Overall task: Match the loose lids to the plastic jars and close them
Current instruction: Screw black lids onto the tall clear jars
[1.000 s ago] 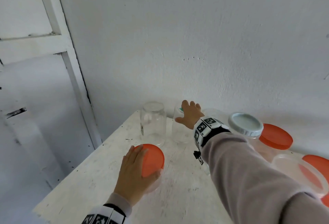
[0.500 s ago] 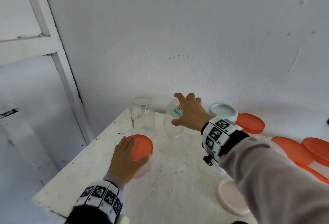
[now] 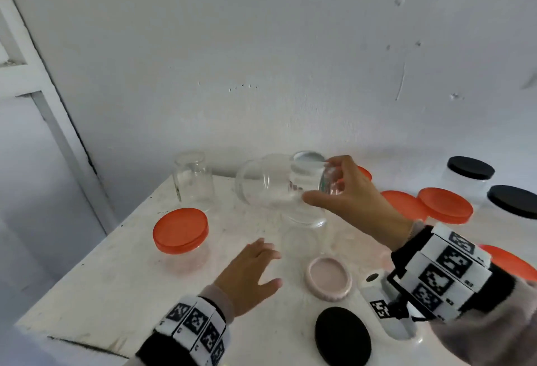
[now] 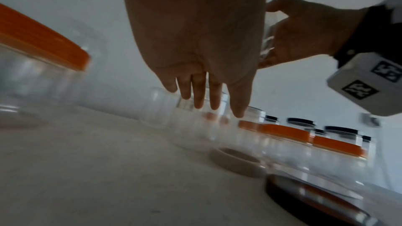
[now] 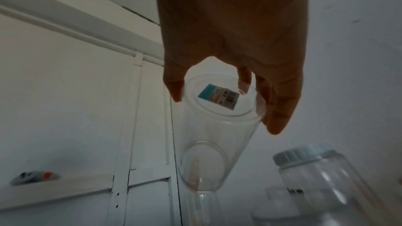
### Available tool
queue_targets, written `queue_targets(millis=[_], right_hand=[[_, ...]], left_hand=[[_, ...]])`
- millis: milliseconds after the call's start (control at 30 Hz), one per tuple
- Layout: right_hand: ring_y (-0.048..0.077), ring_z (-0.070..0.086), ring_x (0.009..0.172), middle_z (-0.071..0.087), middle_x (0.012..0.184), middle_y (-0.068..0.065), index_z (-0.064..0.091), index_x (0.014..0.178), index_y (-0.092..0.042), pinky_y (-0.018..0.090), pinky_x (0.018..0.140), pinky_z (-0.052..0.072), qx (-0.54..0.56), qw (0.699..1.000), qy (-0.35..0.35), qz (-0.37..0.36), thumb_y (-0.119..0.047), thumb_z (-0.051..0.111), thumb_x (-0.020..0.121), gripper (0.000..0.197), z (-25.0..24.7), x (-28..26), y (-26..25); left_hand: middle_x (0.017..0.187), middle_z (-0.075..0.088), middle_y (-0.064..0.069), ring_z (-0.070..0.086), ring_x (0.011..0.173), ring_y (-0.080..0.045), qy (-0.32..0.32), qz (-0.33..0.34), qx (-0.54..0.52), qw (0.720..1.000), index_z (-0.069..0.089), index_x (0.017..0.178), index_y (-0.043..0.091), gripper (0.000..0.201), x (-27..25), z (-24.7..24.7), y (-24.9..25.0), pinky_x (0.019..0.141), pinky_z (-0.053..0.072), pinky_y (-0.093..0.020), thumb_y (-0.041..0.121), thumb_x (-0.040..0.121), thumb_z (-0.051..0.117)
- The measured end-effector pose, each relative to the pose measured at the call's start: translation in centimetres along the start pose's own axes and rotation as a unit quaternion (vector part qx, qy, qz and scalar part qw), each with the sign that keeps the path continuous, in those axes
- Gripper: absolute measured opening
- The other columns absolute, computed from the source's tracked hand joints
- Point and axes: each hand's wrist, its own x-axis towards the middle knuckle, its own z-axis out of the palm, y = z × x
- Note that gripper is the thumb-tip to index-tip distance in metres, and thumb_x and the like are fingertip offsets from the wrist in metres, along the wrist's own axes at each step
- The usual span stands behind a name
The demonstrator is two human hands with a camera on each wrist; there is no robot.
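**One clear jar up in the air**

Right hand (image 3: 353, 201) has its grip around the base of a clear, lidless plastic jar (image 3: 279, 188), tipped sideways above the white table (image 3: 122, 272). Left hand (image 3: 247, 275) hovers flat, fingers spread, holding nothing, between the orange-lidded jar (image 3: 180, 230) and a loose pink lid (image 3: 328, 278).

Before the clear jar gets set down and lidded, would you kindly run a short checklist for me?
1. Right hand grips the clear jar at its stickered base: ok.
2. Jar upright for lidding: not ok, it lies tilted in the air, mouth toward the left.
3. Left hand free to take a lid: ok, open and holding nothing.
4. Loose lids within reach: ok, pink lid and black lid lie on the table.
5. Which lid fits this jar: cannot tell.
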Motion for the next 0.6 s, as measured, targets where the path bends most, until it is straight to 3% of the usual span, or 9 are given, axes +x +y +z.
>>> queue_targets(millis=[67,133,267,433,500,600], right_hand=[[0.014,0.057,0.091,0.052,0.103,-0.004,0.046,0.115,-0.023,0.032,0.077,0.049,0.053,0.998,-0.001,0.047,-0.047,0.079,0.067,0.063,-0.4,-1.3,1.4],[0.016,0.059,0.085,0.053,0.098,0.001,0.047,0.109,-0.021,0.042,0.081,0.054,0.116,0.99,-0.007,0.082,-0.041,0.079,0.071,0.054,-0.9,-2.7,2.9],[0.018,0.059,0.082,0.048,0.095,0.007,0.045,0.116,-0.024,0.047,0.084,0.054,0.263,0.955,-0.047,0.125,-0.025,0.078,0.076,0.051,-1.8,-4.7,5.1],[0.017,0.062,0.076,0.058,0.09,0.003,0.053,0.122,-0.024,0.042,0.082,0.056,0.334,0.925,-0.096,0.154,-0.029,0.078,0.065,0.062,-2.9,-6.0,6.3],[0.02,0.063,0.075,0.061,0.088,0.004,0.057,0.116,-0.016,0.04,0.079,0.057,0.35,0.917,-0.097,0.166,-0.032,0.084,0.064,0.06,-3.1,-6.2,6.5],[0.022,0.062,0.072,0.062,0.081,0.01,0.055,0.099,-0.008,0.036,0.075,0.054,0.366,0.907,-0.097,0.184,-0.038,0.077,0.06,0.053,-2.7,-6.3,6.5]], left_hand=[[0.151,0.027,0.006,0.015,0.143,-0.007,-0.064,0.031,-0.031,0.997,0.034,0.142,0.02,0.057,0.5,1.2,2.5,0.111,0.009,-0.012,0.042,0.093,0.051],[0.153,0.025,0.003,0.019,0.142,-0.011,-0.145,0.045,-0.056,0.987,0.029,0.145,0.018,0.066,1.1,2.4,4.8,0.114,0.017,-0.022,0.044,0.09,0.056],[0.154,0.021,-0.001,0.02,0.141,-0.018,-0.268,0.075,-0.05,0.959,0.024,0.147,0.017,0.081,1.7,4.3,7.9,0.115,0.023,-0.037,0.043,0.084,0.067],[0.156,0.01,0.002,0.015,0.142,-0.019,-0.262,0.081,0.003,0.962,0.02,0.149,0.019,0.087,1.1,6.1,8.9,0.114,0.026,-0.044,0.04,0.081,0.07],[0.154,0.016,0.0,0.018,0.14,-0.018,-0.255,0.076,-0.005,0.964,0.024,0.147,0.019,0.084,1.1,6.1,8.9,0.113,0.028,-0.043,0.039,0.08,0.071],[0.146,0.027,0.001,0.027,0.134,-0.018,-0.257,0.053,-0.051,0.964,0.029,0.144,0.022,0.082,1.2,5.1,8.3,0.111,0.029,-0.037,0.046,0.078,0.072]])
